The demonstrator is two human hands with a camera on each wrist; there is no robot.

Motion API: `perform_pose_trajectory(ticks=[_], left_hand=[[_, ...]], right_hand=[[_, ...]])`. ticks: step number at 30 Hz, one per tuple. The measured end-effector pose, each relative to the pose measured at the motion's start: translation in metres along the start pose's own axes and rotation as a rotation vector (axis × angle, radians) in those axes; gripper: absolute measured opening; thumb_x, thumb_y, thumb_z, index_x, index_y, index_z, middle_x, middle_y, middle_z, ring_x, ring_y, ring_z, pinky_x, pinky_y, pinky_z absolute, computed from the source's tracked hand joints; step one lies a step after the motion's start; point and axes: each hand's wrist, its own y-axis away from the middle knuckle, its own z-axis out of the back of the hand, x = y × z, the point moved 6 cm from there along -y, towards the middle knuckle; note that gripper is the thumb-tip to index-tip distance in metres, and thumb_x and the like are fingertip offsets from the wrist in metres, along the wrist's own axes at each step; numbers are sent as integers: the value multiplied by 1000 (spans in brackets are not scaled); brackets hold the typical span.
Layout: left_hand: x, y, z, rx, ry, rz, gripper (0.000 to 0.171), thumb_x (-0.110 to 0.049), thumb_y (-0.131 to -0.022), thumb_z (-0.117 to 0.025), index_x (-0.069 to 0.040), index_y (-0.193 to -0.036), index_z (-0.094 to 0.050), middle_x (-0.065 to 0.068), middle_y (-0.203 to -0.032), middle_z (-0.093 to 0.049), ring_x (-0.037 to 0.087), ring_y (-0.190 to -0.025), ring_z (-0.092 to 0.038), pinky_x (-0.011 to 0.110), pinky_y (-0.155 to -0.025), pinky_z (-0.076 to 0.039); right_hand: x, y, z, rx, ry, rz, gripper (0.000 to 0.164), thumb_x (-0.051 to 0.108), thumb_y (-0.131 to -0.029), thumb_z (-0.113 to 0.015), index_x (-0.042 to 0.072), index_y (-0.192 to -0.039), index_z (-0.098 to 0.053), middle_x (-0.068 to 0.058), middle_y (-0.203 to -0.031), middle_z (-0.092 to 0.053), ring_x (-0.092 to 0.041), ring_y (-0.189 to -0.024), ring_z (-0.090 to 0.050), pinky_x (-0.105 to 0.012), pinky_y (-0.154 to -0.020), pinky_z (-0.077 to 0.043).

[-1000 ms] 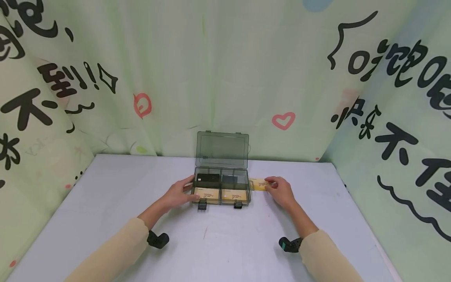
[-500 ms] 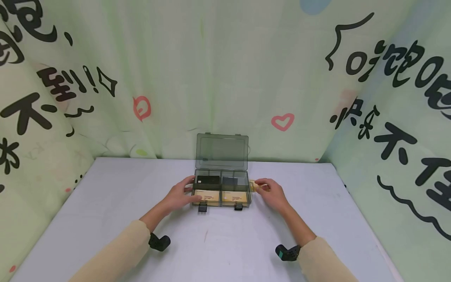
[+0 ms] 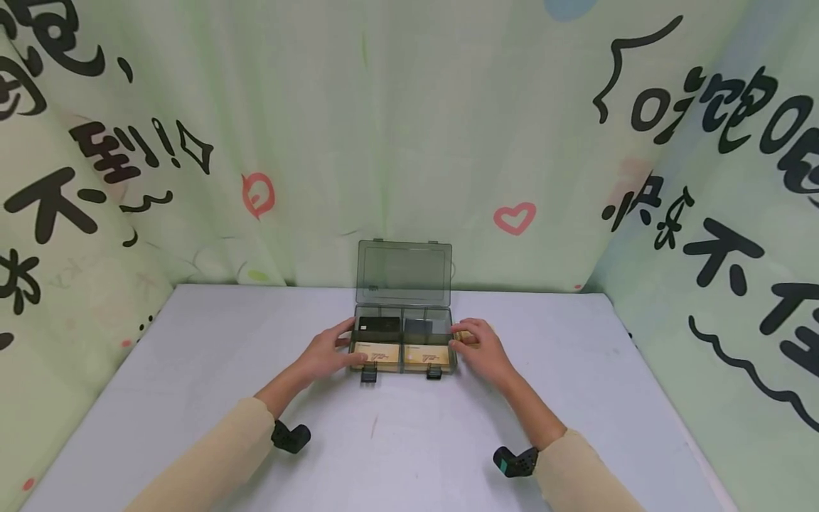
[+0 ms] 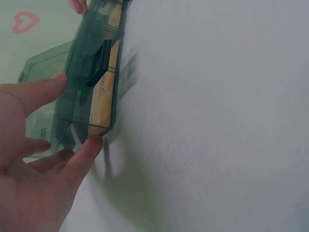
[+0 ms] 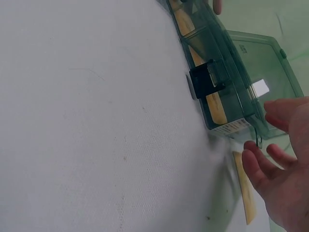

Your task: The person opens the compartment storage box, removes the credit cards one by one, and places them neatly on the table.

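A clear grey-green plastic storage box (image 3: 402, 359) with its lid (image 3: 404, 272) raised stands at the far middle of the table. Yellow printed card-like pieces (image 3: 376, 353) lie in its front compartments; a flat black item (image 3: 379, 325) lies behind on the left. My left hand (image 3: 325, 353) grips the box's left end, thumb over the rim and fingers at the side. My right hand (image 3: 481, 350) is at the right end with loosely bent fingers, its fingertips at the rim. Below it, a thin yellow card-like piece (image 5: 245, 191) lies on the table beside the box.
The white table (image 3: 384, 455) has a printed fabric backdrop (image 3: 307, 142) close behind the lid and on both sides. Two black latches (image 3: 369, 374) hang from the box's front edge. A black wrist device (image 3: 291, 436) is on each forearm.
My right hand has slid the yellow piece left against the box, let go of it and moved to the box's right end. My left hand has kept its place on the box.
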Motion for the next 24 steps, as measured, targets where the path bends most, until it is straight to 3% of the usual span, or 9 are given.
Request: perform_pose_trajectory(ticks=[7,17,22,24], left_hand=[[-2,-1,0,11,-13,3,85,-29,-86,-73,-15,-155,-25,14,-157,-32,37,-137,-44,55,-108,-40],[-3,-5,-1,26,-11,5,87,-29,-86,-73,-15,-155,-23,14,-158,-31,37,-137,-43,54,-107,-41],[-2,-5,-2,25,-12,10,87,-28,-86,-74,-14,-155,-23,14,-157,-31,37,-137,-43,54,-108,-40],[-1,-4,-3,22,-12,15,87,-28,-86,-74,-14,-155,-23,14,-157,-32,37,-137,-43,54,-108,-39]], right_hand=[[8,4,-8,41,63,94,20,16,-90,-66,6,-107,-70,-24,-145,-36,-28,-98,-62,-43,-87,-48],[8,-1,-16,141,200,25,24,17,-94,-61,7,-115,-69,-22,-156,-23,-23,-101,-58,-44,-88,-47],[12,2,-17,146,241,70,24,19,-95,-60,6,-113,-69,-26,-153,-26,-32,-106,-58,-49,-90,-47],[14,5,-18,153,248,85,24,19,-95,-60,6,-113,-69,-28,-152,-26,-40,-116,-54,-53,-96,-45]])
